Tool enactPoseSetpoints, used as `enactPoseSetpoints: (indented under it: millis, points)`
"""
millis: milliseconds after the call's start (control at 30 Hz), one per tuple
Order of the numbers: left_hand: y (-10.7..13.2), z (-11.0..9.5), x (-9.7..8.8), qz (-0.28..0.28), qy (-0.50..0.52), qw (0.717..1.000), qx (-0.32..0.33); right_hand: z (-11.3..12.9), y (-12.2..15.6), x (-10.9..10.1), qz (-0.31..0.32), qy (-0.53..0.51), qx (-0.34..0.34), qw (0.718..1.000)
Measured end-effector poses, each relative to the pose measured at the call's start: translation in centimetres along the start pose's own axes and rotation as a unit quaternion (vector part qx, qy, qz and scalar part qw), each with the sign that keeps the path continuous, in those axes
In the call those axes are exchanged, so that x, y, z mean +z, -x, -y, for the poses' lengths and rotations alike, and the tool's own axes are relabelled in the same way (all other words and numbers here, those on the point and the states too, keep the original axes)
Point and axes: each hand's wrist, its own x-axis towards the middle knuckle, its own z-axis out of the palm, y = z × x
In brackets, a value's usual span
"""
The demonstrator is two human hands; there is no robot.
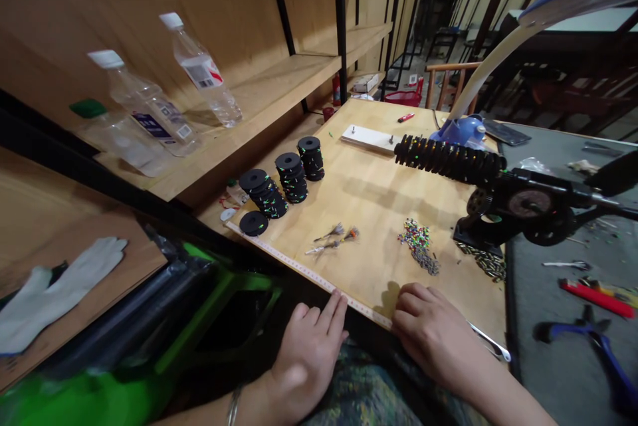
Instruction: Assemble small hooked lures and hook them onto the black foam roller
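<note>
Head view.
- Left hand [306, 353], lower centre: fingers open and loosely spread, tips touching the measuring tape [289, 261] along the tabletop [369, 193] edge.
- Right hand [433, 333], lower right of centre: fingers curled over the tape's end; grip cannot be told. A metal tool [491, 343] protrudes from beneath it.
- Bead pile [419, 243]: near, just above the right hand.
- Black spool stacks [292, 177]: centre left.

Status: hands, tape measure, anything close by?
Left hand open, fingertips at the white measuring tape strip along the edge of the wooden board. Right hand curled over it; grip unclear. Colourful bead pile just beyond.
</note>
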Motion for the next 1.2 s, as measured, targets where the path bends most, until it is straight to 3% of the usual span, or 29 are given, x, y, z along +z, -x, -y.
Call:
enactPoseSetpoints:
  millis: [533, 733, 867, 967, 1067, 1200]
  points:
    - [-0.3, -0.1, -0.5, 0.016, 0.03, 0.999, -0.012, 0.0, -0.2, 0.0, 0.023, -0.003, 0.038, 0.999]
    - [-1.2, 0.6, -2.0, 0.04, 0.122, 0.99, -0.06, -0.6, 0.3, 0.1, 0.013, -0.016, 0.033, 0.999]
    - [-2.9, 0.2, -3.5, -0.014, 0.294, 0.955, -0.025, -0.7, 0.7, 0.0, -0.002, -0.053, 0.065, 0.996]
    - [-4.2, -1.1, -3.9, 0.001, 0.424, 0.905, -0.015, -0.2, 0.5, -0.5, -0.025, -0.099, 0.087, 0.991]
    - [-5.4, -2.3, -3.7, 0.046, 0.474, 0.879, -0.038, 0.4, 0.4, -1.0, -0.043, -0.155, 0.094, 0.983]
    - [-6.1, -2.4, -3.3, 0.046, 0.493, 0.867, -0.053, 0.9, 0.6, -1.5, -0.05, -0.185, 0.102, 0.976]
